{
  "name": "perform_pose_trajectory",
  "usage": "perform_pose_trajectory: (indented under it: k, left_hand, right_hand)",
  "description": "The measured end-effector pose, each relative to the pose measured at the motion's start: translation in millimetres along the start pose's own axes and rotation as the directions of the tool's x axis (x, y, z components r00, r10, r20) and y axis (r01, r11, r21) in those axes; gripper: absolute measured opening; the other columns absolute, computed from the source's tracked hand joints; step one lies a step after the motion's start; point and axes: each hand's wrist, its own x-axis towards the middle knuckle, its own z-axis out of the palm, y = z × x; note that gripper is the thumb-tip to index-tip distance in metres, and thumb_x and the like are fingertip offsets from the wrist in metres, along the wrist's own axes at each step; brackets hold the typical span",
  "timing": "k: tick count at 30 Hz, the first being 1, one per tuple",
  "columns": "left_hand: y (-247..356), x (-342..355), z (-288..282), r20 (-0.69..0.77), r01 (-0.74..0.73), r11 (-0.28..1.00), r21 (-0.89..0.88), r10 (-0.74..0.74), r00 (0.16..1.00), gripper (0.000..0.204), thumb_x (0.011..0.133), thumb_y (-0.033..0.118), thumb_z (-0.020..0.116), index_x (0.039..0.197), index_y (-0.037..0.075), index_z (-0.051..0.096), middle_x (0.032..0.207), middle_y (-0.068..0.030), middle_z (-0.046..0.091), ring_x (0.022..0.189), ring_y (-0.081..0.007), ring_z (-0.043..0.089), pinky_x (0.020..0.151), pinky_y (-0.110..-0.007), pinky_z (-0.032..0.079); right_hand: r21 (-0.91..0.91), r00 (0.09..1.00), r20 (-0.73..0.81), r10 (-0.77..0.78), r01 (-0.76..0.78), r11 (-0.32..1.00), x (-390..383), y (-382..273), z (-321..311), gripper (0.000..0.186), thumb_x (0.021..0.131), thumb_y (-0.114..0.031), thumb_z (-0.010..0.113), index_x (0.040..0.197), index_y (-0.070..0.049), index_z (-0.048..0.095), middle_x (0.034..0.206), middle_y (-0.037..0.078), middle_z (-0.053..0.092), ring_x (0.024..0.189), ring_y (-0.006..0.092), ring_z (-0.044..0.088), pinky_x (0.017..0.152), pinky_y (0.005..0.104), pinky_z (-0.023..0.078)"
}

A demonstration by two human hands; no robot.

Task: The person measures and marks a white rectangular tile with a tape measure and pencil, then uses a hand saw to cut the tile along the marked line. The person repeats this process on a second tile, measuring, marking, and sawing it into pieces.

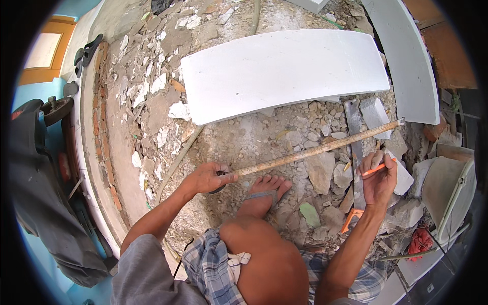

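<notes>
Measuring tape pinched in left hand, near end hidden; right hand pinches orange pencil.

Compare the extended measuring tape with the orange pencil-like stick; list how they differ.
Size: the measuring tape reaches far out as a long strip, while the orange stick is short.
Colour: the measuring tape is a worn yellowish brown; the orange stick is bright.
Hold: the left hand holds the measuring tape at one end; the right hand has the orange stick in its fingers.
Shared: both are narrow and handheld.
</notes>
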Motion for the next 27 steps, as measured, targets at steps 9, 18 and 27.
perform_pose_trajectory:
  k: [9,18,27]
  left_hand:
    - [-36.8,11.7,45.6,-0.255,-0.110,0.982,-0.152,0.069,0.965,0.060,0.081,0.042,0.090,0.118,0.001,0.067,0.098,-0.0103,0.070,0.089,-0.0218,0.064,0.083,-0.036,0.052]
    - [-5.8,6.7,69.0,-0.507,-0.131,0.923,0.361,0.312,0.803,0.083,0.079,0.041,0.090,0.142,0.003,0.053,0.117,-0.0277,0.067,0.106,-0.0425,0.065,0.091,-0.050,0.053]
    - [15.2,50.1,86.5,-0.463,-0.284,0.846,0.450,0.494,0.736,0.082,0.075,0.020,0.091,0.145,0.003,0.052,0.125,-0.0222,0.057,0.111,-0.0423,0.056,0.096,-0.050,0.049]
  right_hand:
    - [-0.666,0.921,-0.377,0.100,-0.344,0.661,-16.1,88.0,-26.3,0.062,0.101,-0.037,0.057,0.137,0.013,0.057,0.124,0.021,0.068,0.118,0.0312,0.063,0.111,0.0388,0.042]
    - [-0.978,0.979,0.192,-0.073,0.197,0.070,-49.5,212.9,42.3,0.025,0.097,-0.013,0.061,0.118,-0.002,0.070,0.103,0.019,0.058,0.104,0.0393,0.060,0.088,0.0521,0.049]
    - [-0.930,0.928,0.366,-0.069,0.362,-0.062,-33.2,198.6,44.0,0.037,0.091,-0.021,0.073,0.124,-0.006,0.068,0.109,0.013,0.061,0.108,0.0341,0.060,0.091,0.0463,0.049]
